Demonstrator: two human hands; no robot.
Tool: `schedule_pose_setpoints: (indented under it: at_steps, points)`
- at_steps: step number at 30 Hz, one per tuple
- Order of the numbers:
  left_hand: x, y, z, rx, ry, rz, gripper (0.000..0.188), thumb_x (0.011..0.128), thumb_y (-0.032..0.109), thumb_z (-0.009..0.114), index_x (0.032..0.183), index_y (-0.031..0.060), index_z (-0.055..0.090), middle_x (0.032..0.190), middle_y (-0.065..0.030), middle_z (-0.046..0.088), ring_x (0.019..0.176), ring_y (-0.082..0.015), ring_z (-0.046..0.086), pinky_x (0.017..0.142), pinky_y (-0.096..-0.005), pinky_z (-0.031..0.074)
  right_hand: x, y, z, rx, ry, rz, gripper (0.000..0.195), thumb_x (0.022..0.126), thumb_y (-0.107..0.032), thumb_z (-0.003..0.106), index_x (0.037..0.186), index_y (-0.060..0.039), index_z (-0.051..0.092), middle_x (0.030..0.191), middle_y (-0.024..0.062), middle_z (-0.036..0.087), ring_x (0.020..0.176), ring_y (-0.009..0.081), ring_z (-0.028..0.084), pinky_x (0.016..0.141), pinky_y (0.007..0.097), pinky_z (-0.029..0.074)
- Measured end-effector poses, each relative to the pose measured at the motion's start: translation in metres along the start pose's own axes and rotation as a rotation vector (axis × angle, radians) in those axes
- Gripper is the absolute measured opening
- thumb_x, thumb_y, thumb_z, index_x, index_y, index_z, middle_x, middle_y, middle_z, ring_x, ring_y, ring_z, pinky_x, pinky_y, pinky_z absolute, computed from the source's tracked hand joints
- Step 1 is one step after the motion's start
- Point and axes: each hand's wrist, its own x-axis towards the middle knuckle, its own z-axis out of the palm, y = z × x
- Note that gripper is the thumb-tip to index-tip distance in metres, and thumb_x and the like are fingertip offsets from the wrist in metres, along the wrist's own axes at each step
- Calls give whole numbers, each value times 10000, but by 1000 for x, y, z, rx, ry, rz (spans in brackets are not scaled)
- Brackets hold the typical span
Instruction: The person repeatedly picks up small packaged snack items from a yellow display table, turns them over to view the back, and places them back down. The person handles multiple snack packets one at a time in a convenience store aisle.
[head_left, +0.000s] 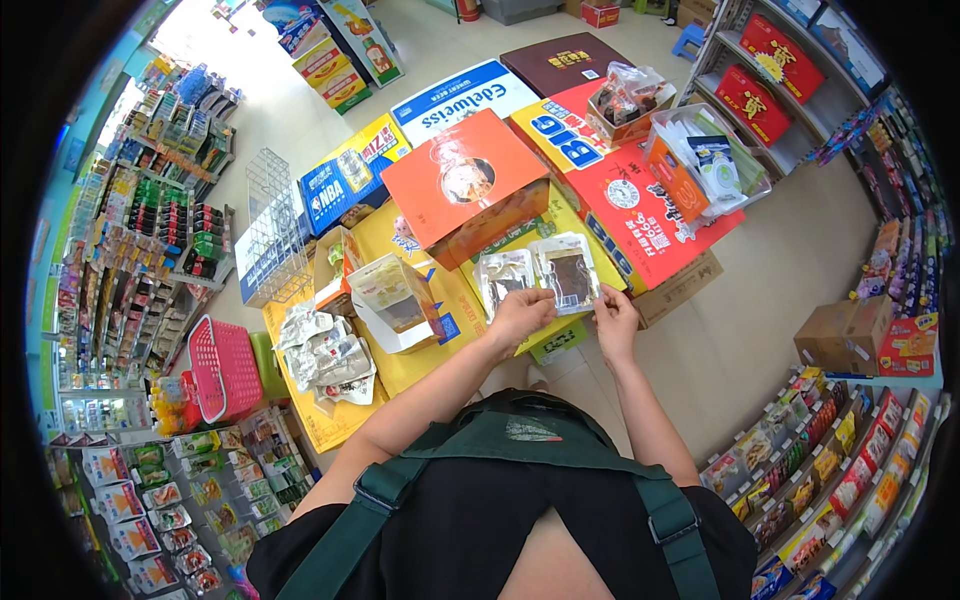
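Two clear-edged flat food packets lie side by side on a yellow carton in front of me. The right packet has dark brown contents; the left packet is shiny and partly covered by my hand. My left hand pinches the near left corner of the right packet, its knuckles over the left packet's lower edge. At that packet's near right corner, my right hand grips the edge between thumb and fingers. Behind both packets stands an orange-red carton.
Left of the packets are an opened display box, a pile of silvery pouches and a wire rack. A clear plastic bin and a small open carton sit at the far right. A pink basket stands beside the table.
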Motion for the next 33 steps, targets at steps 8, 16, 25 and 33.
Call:
schedule_pose_setpoints:
  at_steps: [8,16,25,33]
  points:
    - [-4,4,-2,7,-58,-63,319,894,98,565,1188,-22,538,1035,-51,591,911,-107,585,792,-217,503,3,5,1,-148,38,-53,253,807,-50,615,1057,-10,625,925,50,526,683,86,498,617,222,428]
    - [-21,9,-15,-68,-189,-50,358,901,143,573,1222,-3,509,1072,-51,586,914,-108,582,830,-238,492,-14,-22,16,-178,137,-155,279,802,-30,610,1080,-19,585,1047,68,481,670,88,500,610,221,430]
    - [-80,31,-84,102,-34,237,312,914,161,521,1177,-6,552,1098,-57,619,862,-101,591,750,-228,468,-36,-51,72,-71,-75,-207,253,814,7,571,1066,-19,582,1059,61,473,623,54,472,569,200,413]
    - [-112,27,-188,265,458,533,241,879,123,572,1089,13,616,887,-32,621,741,-76,544,675,-209,450,-61,-74,148,33,-319,-225,251,830,20,556,1080,1,568,1048,24,478,665,26,491,592,165,420]
